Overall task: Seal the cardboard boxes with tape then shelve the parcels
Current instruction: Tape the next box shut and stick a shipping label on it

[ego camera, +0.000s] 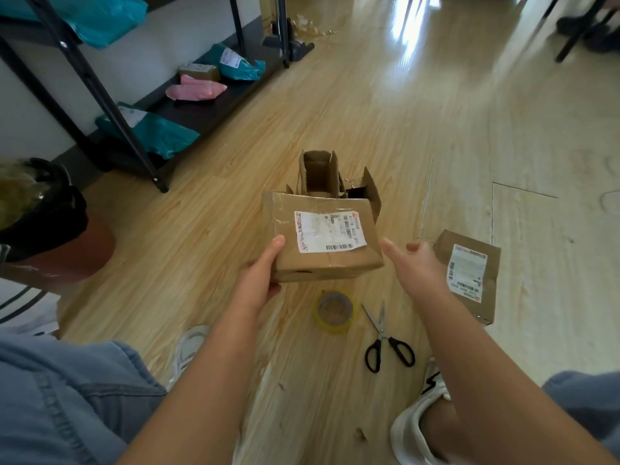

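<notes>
Jeans (67, 397) fill lower left; at centre, left hand (260, 280) grips the box (322, 236) by its near-left corner, right hand (416, 263) slack-fingered just beside its right edge; advise bracing both sides before reaching tape (335, 312) directly below.

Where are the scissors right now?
In the head view, the scissors lie on the floor right of centre, between the tape roll and the right shoe.

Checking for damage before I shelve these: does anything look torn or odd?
Yes. The open cardboard box on the floor, just behind the labelled box in the left hand, has ragged, torn flaps standing up unevenly.
</notes>
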Demonstrator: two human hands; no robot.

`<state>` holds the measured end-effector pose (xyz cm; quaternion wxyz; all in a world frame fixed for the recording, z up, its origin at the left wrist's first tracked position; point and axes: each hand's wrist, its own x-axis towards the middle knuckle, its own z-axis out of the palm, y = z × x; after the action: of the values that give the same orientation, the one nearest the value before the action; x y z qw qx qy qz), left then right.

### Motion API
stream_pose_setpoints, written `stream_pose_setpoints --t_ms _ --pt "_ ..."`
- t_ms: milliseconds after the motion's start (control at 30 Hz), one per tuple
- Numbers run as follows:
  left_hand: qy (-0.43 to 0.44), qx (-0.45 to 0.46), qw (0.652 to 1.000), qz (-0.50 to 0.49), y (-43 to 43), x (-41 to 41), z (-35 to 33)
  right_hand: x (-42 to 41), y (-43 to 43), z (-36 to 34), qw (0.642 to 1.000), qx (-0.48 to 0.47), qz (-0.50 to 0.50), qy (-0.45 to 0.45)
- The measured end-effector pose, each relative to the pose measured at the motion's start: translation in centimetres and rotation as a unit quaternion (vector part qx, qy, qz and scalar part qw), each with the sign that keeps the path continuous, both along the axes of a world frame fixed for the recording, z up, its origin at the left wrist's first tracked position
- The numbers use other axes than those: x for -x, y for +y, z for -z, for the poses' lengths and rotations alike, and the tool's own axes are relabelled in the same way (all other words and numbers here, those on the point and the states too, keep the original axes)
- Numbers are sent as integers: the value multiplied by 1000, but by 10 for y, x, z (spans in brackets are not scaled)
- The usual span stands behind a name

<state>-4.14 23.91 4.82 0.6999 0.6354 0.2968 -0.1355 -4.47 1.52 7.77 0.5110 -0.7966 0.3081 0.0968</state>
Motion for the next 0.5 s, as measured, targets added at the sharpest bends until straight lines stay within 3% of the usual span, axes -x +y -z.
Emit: stream_pose_setpoints --t_ms 133,367,433,500 --pt "13 48 998 27 -23 7 0 6 13 15 991 -107 -28 74" --pt "64 40 972 221 -40 19 1 6 18 23 963 -268 -15 -24" --pt "69 13 975 210 -37 16 -1 6 14 22 956 -291 -16 -35" --pt "25 -27 992 122 -33 8 -5 5 12 22 960 -277 -24 -32"
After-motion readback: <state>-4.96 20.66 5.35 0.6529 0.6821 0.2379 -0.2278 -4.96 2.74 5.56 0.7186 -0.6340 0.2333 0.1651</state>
